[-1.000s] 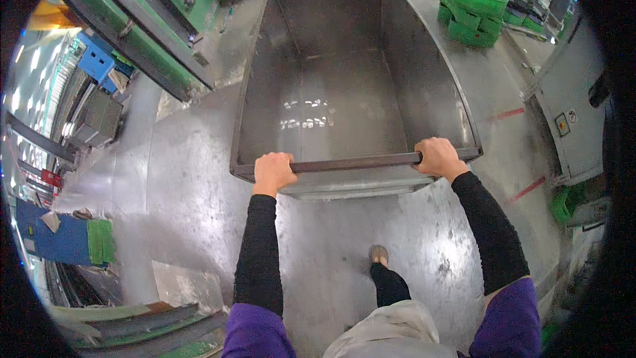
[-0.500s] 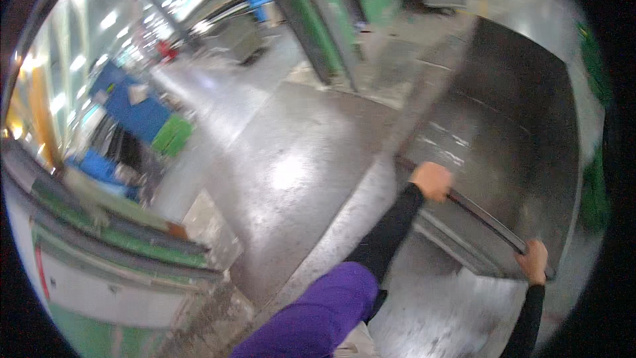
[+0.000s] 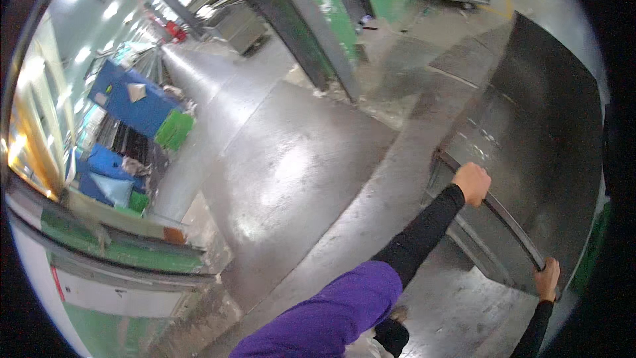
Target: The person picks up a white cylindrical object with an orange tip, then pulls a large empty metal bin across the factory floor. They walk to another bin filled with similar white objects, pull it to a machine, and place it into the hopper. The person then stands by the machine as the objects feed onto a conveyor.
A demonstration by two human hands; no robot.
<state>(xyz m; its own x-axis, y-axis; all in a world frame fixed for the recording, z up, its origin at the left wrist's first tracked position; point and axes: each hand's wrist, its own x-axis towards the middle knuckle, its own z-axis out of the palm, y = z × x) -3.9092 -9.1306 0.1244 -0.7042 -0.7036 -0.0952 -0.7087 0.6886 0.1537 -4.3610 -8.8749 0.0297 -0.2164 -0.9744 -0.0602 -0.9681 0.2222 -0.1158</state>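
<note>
The deep grey metal box cart (image 3: pixel 553 139) sits right of the green-and-grey upright post (image 3: pixel 305 33). Left hand (image 3: pixel 472 184) and right hand (image 3: pixel 547 280) clamp its dark rim bar (image 3: pixel 515 230); even pressure should keep it clear of the post.

The open cart (image 3: pixel 553 99) is dark brownish grey, flecked with whitish glints inside, its rim (image 3: pixel 517 231) dark grey. The silvery-grey floor (image 3: pixel 298 166) is mottled with darker scuffs. The upper sleeve (image 3: pixel 324 301) is plain purple, the forearm sleeve (image 3: pixel 424 229) black. Leftward, a blue panel (image 3: pixel 119 93) bears a pale patch (image 3: pixel 136 92) beside a bright green crate (image 3: pixel 175 130); the far wall (image 3: pixel 392 3) is green.
</note>
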